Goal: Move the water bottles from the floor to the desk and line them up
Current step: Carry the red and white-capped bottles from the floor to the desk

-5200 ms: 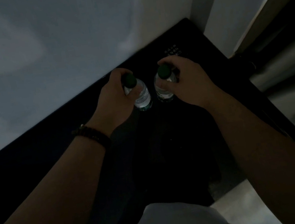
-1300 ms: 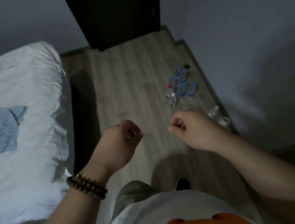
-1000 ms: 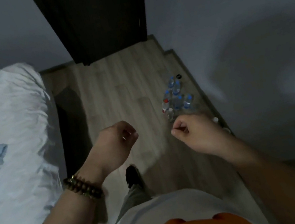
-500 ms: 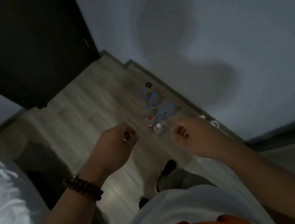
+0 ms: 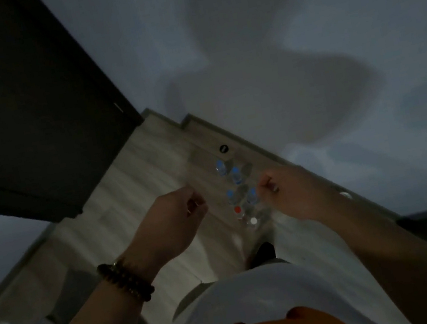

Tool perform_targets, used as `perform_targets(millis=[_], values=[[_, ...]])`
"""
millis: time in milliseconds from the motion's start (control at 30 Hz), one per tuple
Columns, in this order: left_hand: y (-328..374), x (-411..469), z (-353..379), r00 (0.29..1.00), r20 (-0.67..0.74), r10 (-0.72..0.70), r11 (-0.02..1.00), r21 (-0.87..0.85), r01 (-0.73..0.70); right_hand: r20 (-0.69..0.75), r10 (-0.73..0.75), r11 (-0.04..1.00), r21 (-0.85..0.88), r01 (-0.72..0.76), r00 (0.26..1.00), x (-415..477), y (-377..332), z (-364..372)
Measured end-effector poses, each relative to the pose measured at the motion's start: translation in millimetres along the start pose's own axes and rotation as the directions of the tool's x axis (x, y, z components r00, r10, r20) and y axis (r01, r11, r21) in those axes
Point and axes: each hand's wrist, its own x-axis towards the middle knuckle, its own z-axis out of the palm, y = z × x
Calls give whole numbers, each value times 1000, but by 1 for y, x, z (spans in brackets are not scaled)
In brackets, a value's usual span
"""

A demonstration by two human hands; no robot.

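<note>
My left hand and right hand are curled, empty; held out to grab, I guess. Water bottles bunch below — on the floor.

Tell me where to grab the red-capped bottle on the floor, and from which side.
Probably take the red-capped bottle by its neck, just under the cap, from above and its left. It stands upright, with a white-capped bottle and blue-capped bottles crowding its right and far sides, while bare floor lies left.
</note>
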Motion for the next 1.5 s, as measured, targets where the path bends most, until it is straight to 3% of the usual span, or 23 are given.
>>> perform_targets(millis=[300,500,700,900,1100,1267,1367,1500], values=[[15,90,3,977,197,77,997,8,-80,1,109,994,-24,-109,994,52,17,-31],[25,151,-2,922,303,239,968,5,-252,-52,336,939,92,-331,940,43,38,-20],[30,214,15,776,458,434,876,-14,-482,-82,535,839,164,-518,841,51,34,1],[-1,264,30,641,589,493,819,-64,-571,-41,699,693,284,-662,714,80,15,45],[-73,316,106,573,698,429,809,-14,-587,11,775,596,318,-737,632,143,58,139],[-135,337,210,495,786,370,814,-17,-581,167,827,463,338,-819,537,207,132,246],[-164,349,279,495,814,303,826,35,-563,225,830,419,355,-836,511,240,179,309],[-194,370,362,578,769,273,823,125,-554,262,841,353,397,-847,473,269,233,377]])
